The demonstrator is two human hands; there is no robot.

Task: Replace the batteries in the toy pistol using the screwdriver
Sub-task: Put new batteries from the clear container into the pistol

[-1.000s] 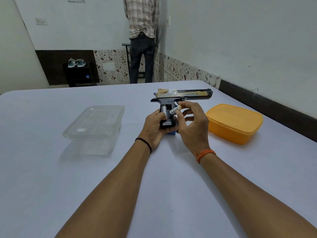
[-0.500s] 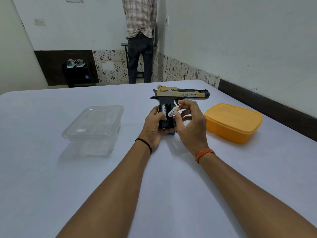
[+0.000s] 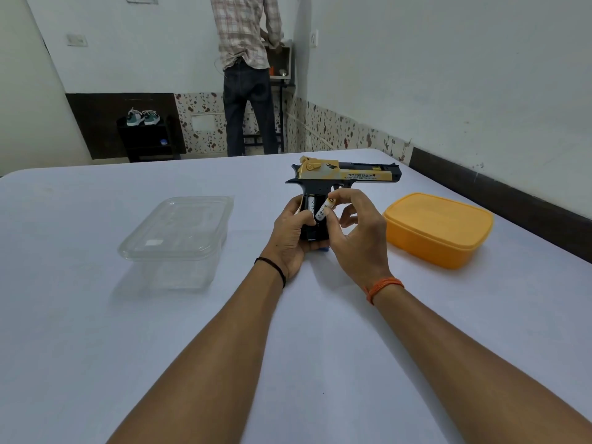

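Seating a battery in the toy pistol (image 3: 347,176) grip
Left hand (image 3: 290,233) grips the handle; right hand (image 3: 355,233) pinches the tilted battery (image 3: 323,210), which next needs pressing flat

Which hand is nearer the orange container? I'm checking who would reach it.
Right. The right hand pinches a battery just beside the orange container; the left hand grips the toy pistol farther away.

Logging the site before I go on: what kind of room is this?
Probably a plain room in a home or small workplace: a cloth-covered table, shoes on a low dark stand, patterned wall tiles, another person at a wall shelf.
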